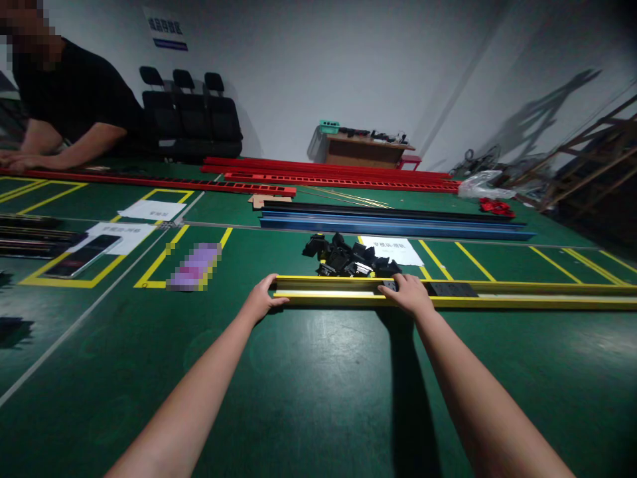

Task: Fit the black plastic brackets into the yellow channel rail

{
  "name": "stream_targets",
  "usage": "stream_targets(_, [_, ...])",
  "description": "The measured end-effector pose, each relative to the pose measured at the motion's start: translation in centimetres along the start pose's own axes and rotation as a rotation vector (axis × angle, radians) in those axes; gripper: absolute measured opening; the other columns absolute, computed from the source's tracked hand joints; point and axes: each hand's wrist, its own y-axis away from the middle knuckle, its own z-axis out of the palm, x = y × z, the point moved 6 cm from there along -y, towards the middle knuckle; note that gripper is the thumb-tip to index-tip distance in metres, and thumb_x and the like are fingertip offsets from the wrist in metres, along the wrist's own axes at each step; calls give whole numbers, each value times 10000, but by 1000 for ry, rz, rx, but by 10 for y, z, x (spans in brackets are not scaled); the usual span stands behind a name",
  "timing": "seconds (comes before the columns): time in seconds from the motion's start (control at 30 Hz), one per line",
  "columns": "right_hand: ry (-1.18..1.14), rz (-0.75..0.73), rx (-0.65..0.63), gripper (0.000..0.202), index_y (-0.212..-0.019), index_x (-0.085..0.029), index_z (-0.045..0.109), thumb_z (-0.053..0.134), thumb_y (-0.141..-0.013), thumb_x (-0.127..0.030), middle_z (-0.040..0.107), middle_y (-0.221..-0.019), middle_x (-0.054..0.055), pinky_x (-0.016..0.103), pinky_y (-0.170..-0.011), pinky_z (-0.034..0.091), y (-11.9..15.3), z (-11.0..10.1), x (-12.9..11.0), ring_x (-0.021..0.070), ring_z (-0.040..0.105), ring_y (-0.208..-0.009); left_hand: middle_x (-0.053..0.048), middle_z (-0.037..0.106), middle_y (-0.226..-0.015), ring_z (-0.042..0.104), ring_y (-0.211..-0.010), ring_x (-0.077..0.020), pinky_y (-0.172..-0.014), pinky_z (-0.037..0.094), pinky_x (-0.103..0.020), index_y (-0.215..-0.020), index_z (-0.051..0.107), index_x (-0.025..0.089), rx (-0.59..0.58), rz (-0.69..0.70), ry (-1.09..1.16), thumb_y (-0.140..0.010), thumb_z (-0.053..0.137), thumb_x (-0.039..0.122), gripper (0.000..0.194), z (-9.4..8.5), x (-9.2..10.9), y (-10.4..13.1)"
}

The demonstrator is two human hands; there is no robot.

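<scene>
Slender bare forearms (202,388) tapering to a bare left hand (261,300) and right hand (412,296)

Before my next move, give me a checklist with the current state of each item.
1. Left hand at the left end of the yellow rail: ok.
2. Right hand at the black piece in the channel: ok.
3. Piece fully seated: cannot tell, fingers cover part.
4. Rail's right end in view: not ok, it runs out of the picture.
5. Co-worker's hands away from the yellow rail: ok.

The far end of the yellow rail (527,303) runs out of frame; pixelation hides a person's face.
</scene>
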Motion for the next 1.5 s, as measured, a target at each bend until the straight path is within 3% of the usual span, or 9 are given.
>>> stream_targets(0.1, [25, 13, 81, 572, -1034, -152, 564, 378, -791, -635, 562, -998, 127, 364, -868, 328, 4, 0, 1, 273, 474, -993, -111, 579, -1183, 548, -1110, -260, -984, 408, -427, -1206, 469, 178, -15, -3, -9, -586, 744, 410, 716, 0, -4, -1])
stream_targets(0.37, [18, 5, 135, 509, -958, -159, 566, 370, -802, -602, 557, -953, 116, 359, -848, 321, 9, -1, -6, 259, 467, -945, -129, 550, -1238, 521, -1154, -266, -1007, 381, -432, -1262, 433, 166, -5, -1, -41, -615, 726, 411, 752, -1, -11, 1])
stream_targets(0.7, [25, 20, 131, 436, -983, -157, 568, 372, -829, -514, 559, -960, 116, 360, -871, 310, 8, -2, -5, 257, 467, -967, -149, 550, -1238, 522, -1154, -264, -956, 419, -404, -1334, 343, 165, -27, 30, -208, -755, 581, 462, 692, 7, 4, 10])
stream_targets(0.97, [-87, 8, 131, 583, -1101, -170, 555, 436, -770, -635, 562, -1026, 112, 368, -901, 298, 8, -3, -1, 261, 455, -1018, -174, 478, -1321, 445, -1234, -280, -1030, 346, -428, -1414, 218, 139, 33, -59, -417, -801, 478, 529, 772, 12, 6, 20])
stream_targets(1.3, [-97, 6, 123, 388, -1105, -172, 558, 436, -833, -421, 569, -1040, 107, 355, -909, 301, 4, -1, -1, 243, 445, -1025, -144, 515, -1281, 467, -1193, -282, -1008, 366, -434, -1394, 277, 175, 4, -26, -426, -806, 489, 501, 705, 10, 3, 16])
stream_targets(1.5, [-165, 22, 148, 389, -1104, -180, 557, 453, -819, -424, 572, -1065, 96, 355, -936, 304, 5, -1, 2, 240, 447, -1052, -144, 551, -1226, 481, -1165, -301, -968, 398, -445, -1380, 299, 170, -1, -50, -456, -791, 496, 527, 716, 8, 6, 15])
